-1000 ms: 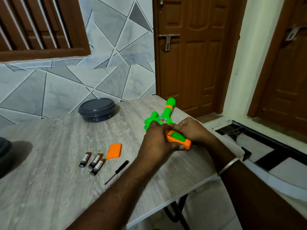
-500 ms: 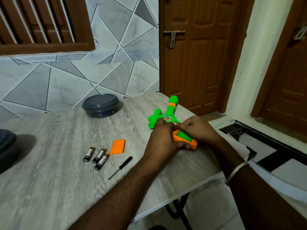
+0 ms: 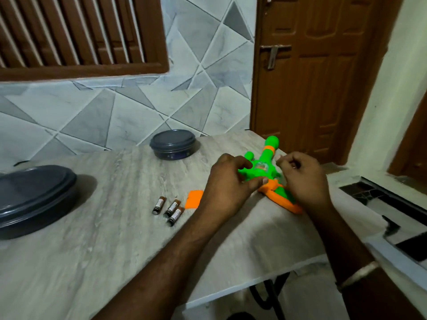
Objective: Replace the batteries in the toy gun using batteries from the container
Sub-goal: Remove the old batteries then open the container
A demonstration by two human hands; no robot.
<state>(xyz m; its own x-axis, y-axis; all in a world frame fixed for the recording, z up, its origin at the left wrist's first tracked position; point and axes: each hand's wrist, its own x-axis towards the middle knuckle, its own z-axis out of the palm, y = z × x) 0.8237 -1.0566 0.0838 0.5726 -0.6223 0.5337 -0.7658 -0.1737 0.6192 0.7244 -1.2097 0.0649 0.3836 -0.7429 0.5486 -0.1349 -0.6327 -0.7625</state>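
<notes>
Tabletop (image 3: 115, 239) of pale wood grain, seen from a head camera looking down, with a grey tiled wall and a brown door behind it. From where I watch, a green and orange toy gun (image 3: 269, 158) lies flat near the far right edge, its muzzle pointing away toward the door. The left hand (image 3: 227, 183) lies over the green body, fingers curled across the top and thumb pressed against the side by the orange part, so it grips the toy. The right hand (image 3: 302, 181) sits over the orange handle with its fingers curled inward; I cannot tell whether it holds anything. A metal bangle (image 3: 358, 274) circles the right wrist. Just left of the left hand lies a flat orange cover (image 3: 193, 200), partly hidden by it. Beside that, three small batteries (image 3: 172, 207) lie close together. A round dark container (image 3: 172, 144) with its lid on stands further back near the wall, well apart from the batteries. A larger dark container (image 3: 34, 199), also lidded, sits at the left edge.
</notes>
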